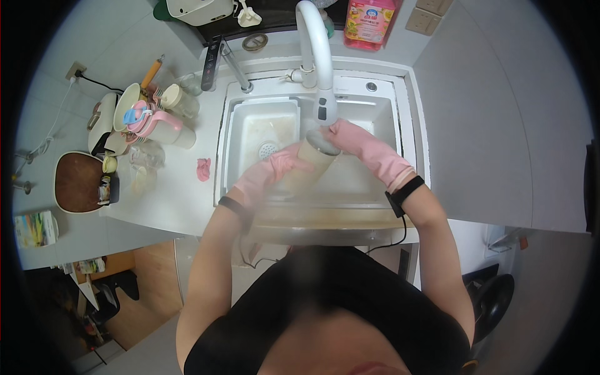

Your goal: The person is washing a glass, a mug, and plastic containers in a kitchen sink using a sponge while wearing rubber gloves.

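Note:
Both hands wear pink rubber gloves over a white sink [370, 187]. My left hand [286, 161] wraps around the side of a tall cream cylindrical container [311, 164]. The container is tilted, its round mouth facing up toward the faucet, and a haze in the view blurs its lower end. At the mouth's right rim, my right hand [344, 136] grips with bent fingers; its fingertips are partly hidden. Just above that hand hangs the spray head of a white pull-out faucet [325, 105]. A white draining basket [262, 119] occupies the sink's left side.
Left of the sink stand a pink-lidded pitcher [164, 129], a clear jug [180, 103] and a brown-lined bin [77, 183]. A crumpled pink cloth [203, 169] lies on the counter. Behind the sink are a pink detergent bottle [369, 23] and a slim metal spout [236, 68].

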Motion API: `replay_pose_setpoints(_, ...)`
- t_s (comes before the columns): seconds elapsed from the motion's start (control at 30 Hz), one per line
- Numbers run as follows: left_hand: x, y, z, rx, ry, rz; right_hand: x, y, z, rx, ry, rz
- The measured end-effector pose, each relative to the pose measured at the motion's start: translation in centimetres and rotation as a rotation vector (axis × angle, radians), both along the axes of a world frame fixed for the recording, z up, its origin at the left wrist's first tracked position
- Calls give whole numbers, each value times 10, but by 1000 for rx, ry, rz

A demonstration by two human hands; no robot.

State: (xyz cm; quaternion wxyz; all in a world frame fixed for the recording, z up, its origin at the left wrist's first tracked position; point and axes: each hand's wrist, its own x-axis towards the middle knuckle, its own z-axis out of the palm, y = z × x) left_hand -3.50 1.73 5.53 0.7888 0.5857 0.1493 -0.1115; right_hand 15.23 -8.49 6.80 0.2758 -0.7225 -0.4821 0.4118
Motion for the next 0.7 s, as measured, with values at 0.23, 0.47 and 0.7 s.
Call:
replay_pose_setpoints(0.23,11,0,-6,349,-67,84,0,-10,-43,119,114,-255)
replay_pose_setpoints(0.47,-2,0,9,-43,-6,47,-13,-12,30,63,348,-186)
replay_pose_setpoints(0.7,-18,-13,61,-138,-233,45,3,0,14,25,58,-143)
